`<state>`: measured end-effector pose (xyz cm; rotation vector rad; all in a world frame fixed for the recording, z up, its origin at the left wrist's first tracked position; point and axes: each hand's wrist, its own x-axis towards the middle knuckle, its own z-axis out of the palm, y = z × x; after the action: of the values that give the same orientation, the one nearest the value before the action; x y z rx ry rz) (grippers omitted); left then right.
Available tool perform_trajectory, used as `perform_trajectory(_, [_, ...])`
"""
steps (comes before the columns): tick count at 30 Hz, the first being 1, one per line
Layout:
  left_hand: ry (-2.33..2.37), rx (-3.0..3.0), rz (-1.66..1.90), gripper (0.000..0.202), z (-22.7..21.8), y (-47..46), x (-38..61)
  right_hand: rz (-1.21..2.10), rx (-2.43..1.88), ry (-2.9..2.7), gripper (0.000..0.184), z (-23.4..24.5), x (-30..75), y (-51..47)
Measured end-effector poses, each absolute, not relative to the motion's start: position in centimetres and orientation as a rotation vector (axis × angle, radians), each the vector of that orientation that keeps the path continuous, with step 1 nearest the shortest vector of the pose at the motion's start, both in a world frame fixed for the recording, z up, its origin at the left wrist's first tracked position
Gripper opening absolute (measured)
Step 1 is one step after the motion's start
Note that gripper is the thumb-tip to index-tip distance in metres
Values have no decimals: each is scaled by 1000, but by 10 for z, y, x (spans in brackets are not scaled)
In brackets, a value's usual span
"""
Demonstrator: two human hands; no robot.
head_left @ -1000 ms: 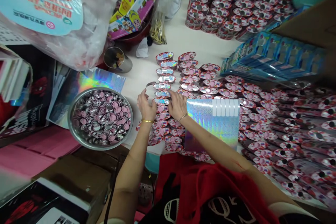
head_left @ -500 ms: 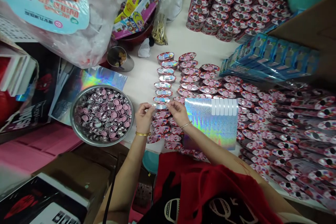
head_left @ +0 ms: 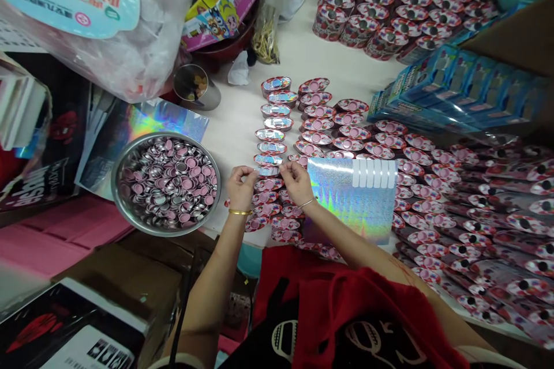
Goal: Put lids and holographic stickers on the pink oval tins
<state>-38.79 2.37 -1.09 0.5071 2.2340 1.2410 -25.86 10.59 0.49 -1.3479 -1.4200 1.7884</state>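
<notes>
"White tabletop [head_left: 296, 49], crowded. Gripping what?"
"Silvery label [head_left: 268, 172], my left hand [head_left: 240, 190] and right hand [head_left: 298, 185] pinching its ends, toward the near edge. My grip hides its tips."
"Touching anything below?"
"I can't tell."

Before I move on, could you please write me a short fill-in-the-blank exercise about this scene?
The shiny strip lies between the left hand and the ____ hand.
The bracelet worn on that left hand's arm is ____ in colour.
The metal bowl of small caps stands nearer the ____ hand.
The patches in a row on the large sheet beside the right hand are ____ in colour.
Missing words: right; gold; left; white.
</notes>
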Motion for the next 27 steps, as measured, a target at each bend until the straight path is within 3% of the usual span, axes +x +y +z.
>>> perform_trajectory(9, [2289,610,1260,11,-12,25,-384,1558,-1360,-1743,22,-8,-259,103])
perform_trajectory(15, [2390,662,1153,9,-13,23,-384,1182,-1393,-2137,15,-10,-260,103])
perform_trajectory(23, [2544,746,911,9,-21,21,-380,1010,-1399,-2399,13,-12,-262,104])
perform_trajectory(25, [2615,741,828,13,-20,20,-379,1004,-1415,-2414,19,-13,-263,103])
perform_trajectory(27, [2675,716,788,31,-15,20,-379,1032,-1387,-2408,33,-11,-263,102])
